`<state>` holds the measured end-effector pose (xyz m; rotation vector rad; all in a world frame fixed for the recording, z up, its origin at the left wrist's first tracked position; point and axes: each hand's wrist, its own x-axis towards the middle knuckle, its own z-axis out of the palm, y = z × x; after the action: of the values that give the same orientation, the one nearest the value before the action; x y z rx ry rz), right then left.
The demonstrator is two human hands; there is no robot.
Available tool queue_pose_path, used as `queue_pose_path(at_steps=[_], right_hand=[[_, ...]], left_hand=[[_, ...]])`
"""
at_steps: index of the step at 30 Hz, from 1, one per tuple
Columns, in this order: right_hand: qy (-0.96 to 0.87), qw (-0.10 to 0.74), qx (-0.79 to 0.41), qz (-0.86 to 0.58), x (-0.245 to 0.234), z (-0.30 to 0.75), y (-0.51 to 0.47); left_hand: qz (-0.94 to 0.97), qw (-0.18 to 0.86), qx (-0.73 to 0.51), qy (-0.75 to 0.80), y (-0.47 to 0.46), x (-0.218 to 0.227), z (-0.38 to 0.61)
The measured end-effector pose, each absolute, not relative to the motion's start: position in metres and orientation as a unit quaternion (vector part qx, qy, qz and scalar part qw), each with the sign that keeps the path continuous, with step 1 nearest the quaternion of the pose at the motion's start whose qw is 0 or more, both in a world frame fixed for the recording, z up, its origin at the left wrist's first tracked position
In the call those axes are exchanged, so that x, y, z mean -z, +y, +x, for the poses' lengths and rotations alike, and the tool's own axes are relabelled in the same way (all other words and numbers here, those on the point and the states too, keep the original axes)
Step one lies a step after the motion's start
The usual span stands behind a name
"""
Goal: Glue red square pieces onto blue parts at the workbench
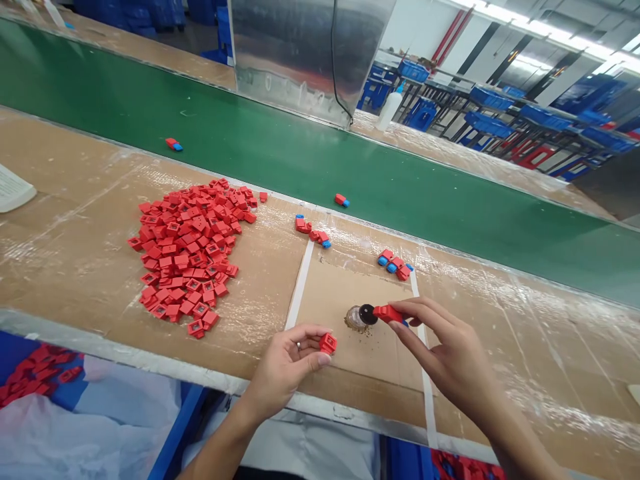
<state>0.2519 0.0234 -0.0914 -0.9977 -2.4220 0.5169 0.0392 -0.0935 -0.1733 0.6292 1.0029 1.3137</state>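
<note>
My left hand (pixel 284 365) pinches a small red hollow plastic block (pixel 328 343) between thumb and fingers, its square opening showing. In my right hand (pixel 447 343) is a red toy part (pixel 387 313); a bit of blue shows beneath my fingers. That part's tip is at the black round top (pixel 369 314) of a small clear jar (pixel 355 318); whether they touch I cannot tell. The jar rests on a cardboard sheet (pixel 345 287), with brown specks around its base. Behind it lie several red-and-blue toy parts (pixel 395 264).
A big heap of red blocks (pixel 187 250) covers the table to the left. Beyond runs a green conveyor belt (pixel 280 160) carrying a few red-and-blue parts (pixel 341 199). Blue bins (pixel 175 427) holding red parts stand below the front edge. A white bottle (pixel 390 110) stands past the belt.
</note>
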Motion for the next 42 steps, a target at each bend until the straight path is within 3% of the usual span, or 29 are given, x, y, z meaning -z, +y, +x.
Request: queue_pose_path(at_steps=[3, 11, 30, 42], right_hand=[[-0.867, 0.267, -0.213, -0.362, 0.089, 0.242, 0.004], [-0.844, 0.256, -0.319, -0.347, 0.105, 0.217, -0.026], [-0.848, 0.213, -0.35, -0.336, 0.124, 0.222, -0.035], [-0.853, 0.252, -0.318, -0.327, 0.145, 0.216, -0.043]], left_hand=[[0.272, 0.639, -0.568, 0.441, -0.094, 0.171, 0.04], [0.28, 0.648, -0.565, 0.427, -0.094, 0.17, 0.041], [0.284, 0.651, -0.558, 0.429, -0.095, 0.165, 0.041], [0.321, 0.635, -0.543, 0.446, -0.094, 0.167, 0.042]])
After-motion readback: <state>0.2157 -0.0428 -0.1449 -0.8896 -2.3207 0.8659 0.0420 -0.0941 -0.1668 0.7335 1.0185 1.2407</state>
